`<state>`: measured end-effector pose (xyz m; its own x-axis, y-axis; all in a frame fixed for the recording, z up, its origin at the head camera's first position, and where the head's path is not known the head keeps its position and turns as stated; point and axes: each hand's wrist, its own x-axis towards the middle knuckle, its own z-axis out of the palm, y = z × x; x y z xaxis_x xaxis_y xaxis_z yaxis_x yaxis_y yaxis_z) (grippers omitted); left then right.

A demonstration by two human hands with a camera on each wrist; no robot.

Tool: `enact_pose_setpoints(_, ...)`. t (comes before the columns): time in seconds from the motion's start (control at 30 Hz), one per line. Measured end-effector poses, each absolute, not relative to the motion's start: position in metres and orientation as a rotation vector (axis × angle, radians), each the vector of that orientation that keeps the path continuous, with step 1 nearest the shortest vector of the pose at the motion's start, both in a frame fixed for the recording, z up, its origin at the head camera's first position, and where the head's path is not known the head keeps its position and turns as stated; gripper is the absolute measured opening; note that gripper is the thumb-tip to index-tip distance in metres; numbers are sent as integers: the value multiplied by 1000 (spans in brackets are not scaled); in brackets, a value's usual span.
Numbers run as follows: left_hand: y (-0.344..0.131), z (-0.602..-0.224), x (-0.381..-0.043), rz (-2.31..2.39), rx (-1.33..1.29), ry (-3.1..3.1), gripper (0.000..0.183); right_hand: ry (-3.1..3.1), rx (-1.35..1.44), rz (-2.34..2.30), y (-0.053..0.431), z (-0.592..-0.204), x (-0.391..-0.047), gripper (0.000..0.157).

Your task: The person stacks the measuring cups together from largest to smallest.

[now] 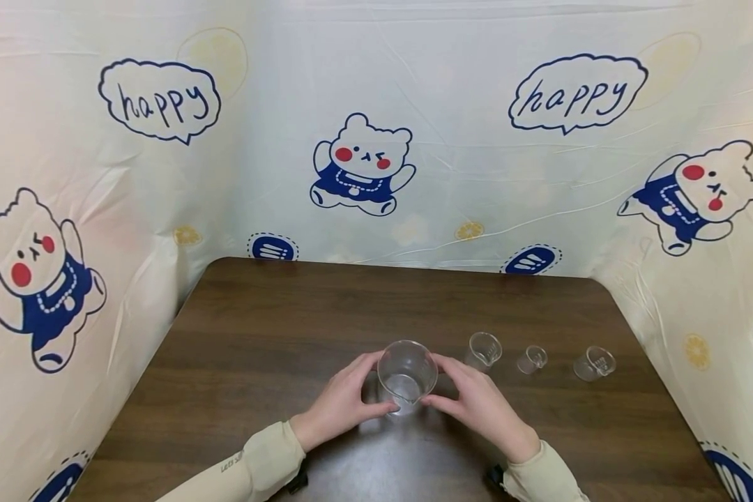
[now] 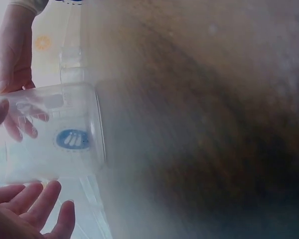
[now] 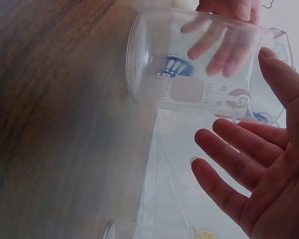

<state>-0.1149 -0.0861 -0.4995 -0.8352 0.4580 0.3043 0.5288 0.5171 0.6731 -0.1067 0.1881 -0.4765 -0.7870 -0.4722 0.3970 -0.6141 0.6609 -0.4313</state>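
Note:
A large clear glass beaker (image 1: 408, 373) stands upright, mouth up, near the middle of the dark wooden table (image 1: 326, 307). White print and graduation marks show on the beaker's wall (image 3: 209, 94) in the right wrist view, with a figure that looks like 500 ml. My left hand (image 1: 341, 399) holds it from the left, thumb at the front and fingers round the side. From the right, my right hand (image 1: 477, 401) holds the same beaker, its thumb (image 3: 279, 74) near the rim. The base sits right at the tabletop in both wrist views.
Right of the large beaker stand three smaller glass beakers: one (image 1: 486, 351) just beyond my right hand, the smallest one (image 1: 533, 360), and another (image 1: 595, 364) toward the table's right edge. A printed cloth (image 1: 452, 84) hangs behind and beside the table.

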Motion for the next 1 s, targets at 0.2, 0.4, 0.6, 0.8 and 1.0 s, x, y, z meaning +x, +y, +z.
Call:
enact_pose_setpoints(0.2, -82, -499, -119, -1286, -881, -2706, 96, -2621, 855, 853, 189, -479, -106, 65)
enact_pose_setpoints(0.4, -77, -498, -125, -1441, -913, -2701, 100, -2642, 843, 863, 191, -481, -106, 65)
enact_pose_setpoints(0.6, -75, -499, -128, -1507, -925, -2658, 99, -2635, 861, 869, 190, -481, -106, 64)
enact_pose_setpoints(0.8, -72, -499, -126, -1544, -868, -2661, 95, -2620, 877, 857, 192, -479, -106, 64)
enact_pose_setpoints(1.0, -72, -501, -123, -1536, -845, -2659, 94, -2596, 904, 802, 197, -472, -108, 58)
